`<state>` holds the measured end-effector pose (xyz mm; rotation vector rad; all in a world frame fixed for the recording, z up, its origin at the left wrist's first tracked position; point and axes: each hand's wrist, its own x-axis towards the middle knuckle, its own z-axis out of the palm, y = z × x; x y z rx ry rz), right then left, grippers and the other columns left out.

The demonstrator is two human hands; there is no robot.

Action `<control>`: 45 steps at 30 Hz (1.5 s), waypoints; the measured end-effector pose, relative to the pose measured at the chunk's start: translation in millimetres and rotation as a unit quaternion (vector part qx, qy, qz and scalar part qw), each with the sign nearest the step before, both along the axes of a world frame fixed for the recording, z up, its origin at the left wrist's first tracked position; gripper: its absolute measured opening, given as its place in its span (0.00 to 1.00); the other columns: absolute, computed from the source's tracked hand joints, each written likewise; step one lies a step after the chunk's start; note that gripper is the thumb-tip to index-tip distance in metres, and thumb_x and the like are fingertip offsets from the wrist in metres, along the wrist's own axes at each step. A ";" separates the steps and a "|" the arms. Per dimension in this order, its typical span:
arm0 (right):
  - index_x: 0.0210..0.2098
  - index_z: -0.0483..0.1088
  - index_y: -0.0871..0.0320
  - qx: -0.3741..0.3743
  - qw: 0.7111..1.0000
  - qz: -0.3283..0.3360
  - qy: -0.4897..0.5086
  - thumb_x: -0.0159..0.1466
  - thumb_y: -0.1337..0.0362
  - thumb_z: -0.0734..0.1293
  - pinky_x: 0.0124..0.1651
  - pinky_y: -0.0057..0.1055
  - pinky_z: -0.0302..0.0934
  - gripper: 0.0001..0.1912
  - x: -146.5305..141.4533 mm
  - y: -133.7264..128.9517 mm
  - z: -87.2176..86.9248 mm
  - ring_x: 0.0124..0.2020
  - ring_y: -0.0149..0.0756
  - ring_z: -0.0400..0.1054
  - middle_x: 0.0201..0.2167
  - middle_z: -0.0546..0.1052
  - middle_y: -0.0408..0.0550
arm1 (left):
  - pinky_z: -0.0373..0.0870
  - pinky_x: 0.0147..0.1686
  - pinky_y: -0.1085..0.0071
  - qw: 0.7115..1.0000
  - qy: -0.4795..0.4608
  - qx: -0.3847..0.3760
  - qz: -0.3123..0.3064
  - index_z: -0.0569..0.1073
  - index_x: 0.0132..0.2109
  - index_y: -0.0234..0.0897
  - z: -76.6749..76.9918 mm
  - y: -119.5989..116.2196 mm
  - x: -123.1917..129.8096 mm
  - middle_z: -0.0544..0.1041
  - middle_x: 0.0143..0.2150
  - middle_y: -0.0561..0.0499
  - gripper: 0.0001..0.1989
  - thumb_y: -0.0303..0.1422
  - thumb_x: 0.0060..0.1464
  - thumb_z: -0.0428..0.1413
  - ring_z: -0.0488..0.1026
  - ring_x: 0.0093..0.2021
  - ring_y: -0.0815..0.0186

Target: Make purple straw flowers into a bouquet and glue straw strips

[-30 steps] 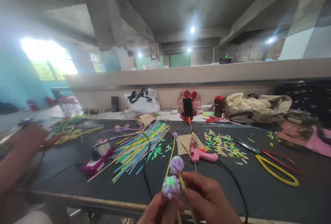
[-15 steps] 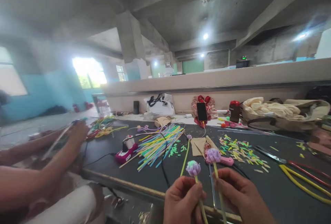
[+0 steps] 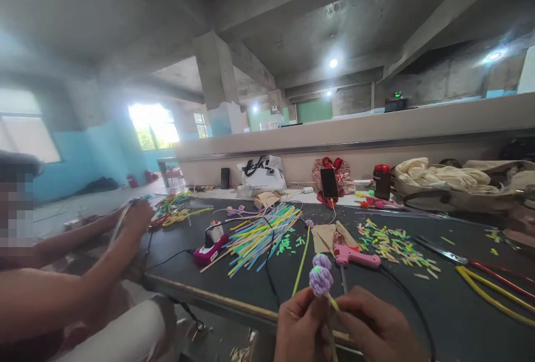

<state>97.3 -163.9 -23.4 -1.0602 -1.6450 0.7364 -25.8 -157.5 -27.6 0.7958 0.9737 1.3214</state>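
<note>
At the table's front edge, my left hand (image 3: pixel 301 323) pinches a yellow-green stem below a fluffy purple flower (image 3: pixel 321 280) with a green centre. A second purple flower (image 3: pixel 321 261) sits right behind the first, the two overlapping. My right hand (image 3: pixel 374 320) is closed on the yellow-green stem (image 3: pixel 333 302) of the second flower, close to my left fingers. Just beyond my hands lies a pink glue gun (image 3: pixel 355 256) on a piece of brown card (image 3: pixel 324 237). Left of it lies another stem (image 3: pixel 301 261) with a small purple tip.
Coloured pipe-cleaner stems (image 3: pixel 261 239) lie left of centre beside a purple power socket (image 3: pixel 211 249). Cut pieces (image 3: pixel 390 242) and long scissors (image 3: pixel 443 253) are on the right. A phone (image 3: pixel 329 183) stands at the back. At left, another person's arms (image 3: pixel 112 250) reach over the table.
The two flowers, apart before, have come together, one behind the other. My right hand has moved toward my left. The view has shifted slightly, and the glue gun shows more fully.
</note>
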 end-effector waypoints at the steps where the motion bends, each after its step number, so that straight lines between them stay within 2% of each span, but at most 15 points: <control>1: 0.24 0.72 0.55 -0.006 1.000 0.000 -0.003 0.53 0.55 0.64 0.25 0.22 0.56 0.11 -1.4 1.4 -2.9 0.21 0.31 0.63 0.19 0.70 0.41 | 0.45 0.10 0.81 1.000 -0.005 -0.005 -0.005 0.72 0.22 0.32 -1.7 -0.2 0.1 0.58 0.07 0.60 0.20 0.46 0.28 0.62 0.51 0.08 0.79; 5: 0.22 0.68 0.58 -0.025 1.000 -0.001 0.008 0.54 0.56 0.63 0.23 0.22 0.55 0.12 -4.8 5.4 -11.0 0.20 0.30 0.63 0.17 0.70 0.40 | 0.45 0.10 0.82 0.999 -0.043 -0.014 -0.010 0.74 0.25 0.32 -7.6 -0.4 2.7 0.57 0.07 0.61 0.21 0.45 0.27 0.63 0.49 0.09 0.80; 11: 0.21 0.67 0.58 -0.009 1.000 -0.027 0.005 0.54 0.57 0.62 0.23 0.22 0.55 0.12 -6.1 8.8 -13.7 0.20 0.30 0.63 0.17 0.70 0.40 | 0.48 0.10 0.82 0.998 -0.060 -0.020 0.011 0.75 0.30 0.32 -9.2 -2.1 6.4 0.59 0.08 0.60 0.20 0.41 0.27 0.64 0.52 0.08 0.79; 14: 0.21 0.67 0.58 0.010 0.999 -0.029 -0.017 0.55 0.58 0.62 0.23 0.22 0.54 0.11 -5.5 9.6 -12.9 0.20 0.29 0.62 0.17 0.69 0.39 | 0.49 0.10 0.81 0.997 -0.067 -0.021 0.019 0.75 0.28 0.32 -8.4 -1.1 5.7 0.60 0.08 0.60 0.19 0.40 0.26 0.65 0.53 0.08 0.79; 21: 0.21 0.67 0.57 0.035 0.997 -0.044 -0.044 0.56 0.58 0.62 0.24 0.22 0.53 0.12 -4.7 8.6 -7.6 0.20 0.29 0.61 0.17 0.68 0.39 | 0.50 0.10 0.82 0.997 -0.063 -0.025 0.042 0.75 0.24 0.31 -9.2 1.9 5.4 0.68 0.13 0.57 0.18 0.39 0.23 0.66 0.56 0.10 0.79; 25: 0.22 0.68 0.57 0.070 0.996 -0.042 -0.047 0.56 0.59 0.62 0.23 0.22 0.53 0.11 -5.3 6.5 -4.3 0.19 0.28 0.61 0.17 0.68 0.40 | 0.54 0.12 0.82 0.995 -0.083 -0.023 0.049 0.75 0.25 0.32 -10.8 3.6 6.8 0.70 0.14 0.55 0.18 0.38 0.22 0.66 0.62 0.13 0.76; 30: 0.22 0.68 0.56 0.106 0.992 -0.039 -0.055 0.56 0.61 0.62 0.24 0.22 0.53 0.09 -7.8 3.8 -3.6 0.18 0.27 0.60 0.18 0.69 0.40 | 0.61 0.18 0.79 0.993 -0.076 -0.014 0.089 0.74 0.23 0.31 -13.2 9.1 9.4 0.72 0.17 0.53 0.16 0.35 0.22 0.66 0.68 0.19 0.71; 33: 0.22 0.68 0.57 0.078 0.996 -0.021 -0.046 0.55 0.63 0.62 0.24 0.21 0.54 0.08 -8.3 2.2 -3.2 0.19 0.28 0.61 0.18 0.69 0.40 | 0.63 0.21 0.77 0.991 -0.079 -0.002 0.106 0.74 0.22 0.31 -16.4 11.8 9.6 0.73 0.19 0.52 0.16 0.34 0.21 0.66 0.69 0.22 0.69; 36: 0.20 0.68 0.58 -0.002 1.000 -0.010 -0.010 0.53 0.63 0.63 0.22 0.20 0.53 0.07 -6.8 1.3 -2.0 0.19 0.28 0.61 0.16 0.69 0.39 | 0.61 0.19 0.78 0.993 -0.082 -0.004 0.082 0.73 0.22 0.31 -20.3 12.1 8.3 0.70 0.16 0.55 0.16 0.36 0.22 0.66 0.66 0.18 0.72; 38: 0.20 0.68 0.59 -0.027 1.000 -0.014 0.003 0.52 0.62 0.63 0.22 0.21 0.53 0.08 -5.3 1.8 -1.8 0.19 0.28 0.60 0.15 0.68 0.39 | 0.59 0.17 0.79 0.994 -0.087 -0.005 0.070 0.74 0.22 0.32 -22.3 11.5 7.6 0.69 0.15 0.56 0.16 0.36 0.22 0.66 0.63 0.16 0.75; 42: 0.21 0.68 0.59 -0.007 1.000 -0.019 -0.001 0.54 0.61 0.63 0.22 0.21 0.53 0.09 -4.8 4.4 -4.2 0.20 0.28 0.61 0.16 0.68 0.39 | 0.60 0.18 0.80 0.994 -0.079 0.004 0.080 0.74 0.23 0.32 -23.8 9.2 8.7 0.72 0.18 0.53 0.15 0.34 0.22 0.66 0.65 0.17 0.74; 45: 0.22 0.69 0.58 0.023 0.999 -0.026 -0.021 0.55 0.62 0.63 0.24 0.21 0.54 0.09 -5.7 6.0 -7.8 0.20 0.28 0.61 0.18 0.69 0.40 | 0.60 0.17 0.79 0.995 -0.072 0.000 0.067 0.75 0.24 0.32 -23.4 7.2 10.5 0.70 0.14 0.54 0.14 0.33 0.24 0.65 0.65 0.16 0.73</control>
